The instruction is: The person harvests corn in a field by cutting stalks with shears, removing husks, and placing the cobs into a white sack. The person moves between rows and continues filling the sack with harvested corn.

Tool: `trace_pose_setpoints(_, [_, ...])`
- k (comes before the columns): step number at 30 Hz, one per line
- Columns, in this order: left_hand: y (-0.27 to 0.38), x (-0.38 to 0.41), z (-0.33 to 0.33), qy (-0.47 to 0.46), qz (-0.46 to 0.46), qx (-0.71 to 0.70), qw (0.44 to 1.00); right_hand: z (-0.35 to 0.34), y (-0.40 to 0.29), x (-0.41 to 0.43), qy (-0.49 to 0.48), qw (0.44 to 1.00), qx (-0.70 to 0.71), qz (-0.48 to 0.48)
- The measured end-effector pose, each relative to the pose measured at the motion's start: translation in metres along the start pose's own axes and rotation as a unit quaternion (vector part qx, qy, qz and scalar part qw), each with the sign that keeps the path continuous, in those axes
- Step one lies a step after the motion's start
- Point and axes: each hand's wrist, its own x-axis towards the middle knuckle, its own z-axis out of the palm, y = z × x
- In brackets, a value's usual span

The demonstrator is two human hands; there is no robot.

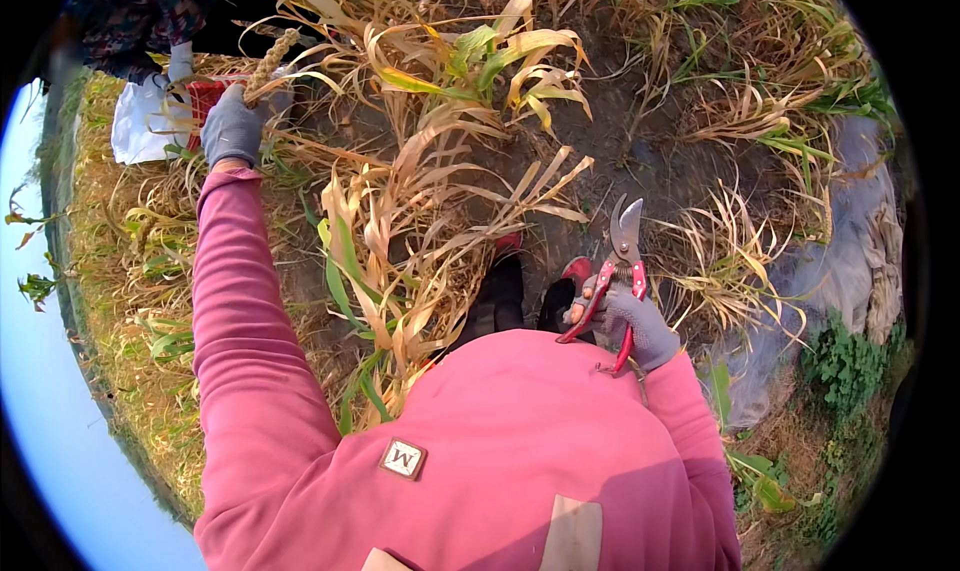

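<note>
My left hand [234, 127], in a grey glove, is stretched out to the upper left and closed around the lower end of a dry millet seed head [271, 59]. Just behind it are a red basket [202, 100] and a white sack [146, 125]. My right hand [637, 320], in a grey glove with bare fingertips, holds pruning shears [624, 252] by their red handles near my waist. The shears' blades stand apart and point away from me, with nothing between them. Dry millet stalks [405, 218] with curled leaves rise between my two arms.
A co-worker in patterned clothing [142, 16] stoops at the upper left, a gloved hand [181, 61] by the sack. My red shoes [577, 269] stand on bare soil [600, 136]. More dry plants [739, 263] and thin plastic sheeting [840, 263] lie to the right.
</note>
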Motion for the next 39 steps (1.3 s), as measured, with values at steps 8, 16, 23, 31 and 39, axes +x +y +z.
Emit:
trace_pose_setpoints(8, [-0.108,0.078,-0.024,0.219,-0.111,-0.800,0.548,0.006,0.001,-0.001,0.048,0.999,-0.018,-0.006])
trace_pose_setpoints(16, [-0.129,0.112,-0.168,0.389,0.056,-0.216,0.894,0.016,0.002,0.015,0.019,0.999,-0.030,0.007])
trace_pose_setpoints(23, [-0.116,0.013,0.041,-0.196,-0.075,-0.316,0.925,0.042,-0.003,0.017,0.047,0.995,-0.083,0.031])
trace_pose_setpoints(31, [0.032,-0.132,0.173,-0.487,0.016,-0.556,0.673,0.029,0.005,0.008,0.087,0.993,-0.079,0.016])
trace_pose_setpoints(39, [0.113,-0.159,0.128,-0.384,0.484,-0.476,0.625,0.025,0.011,0.020,0.031,0.995,-0.097,0.008])
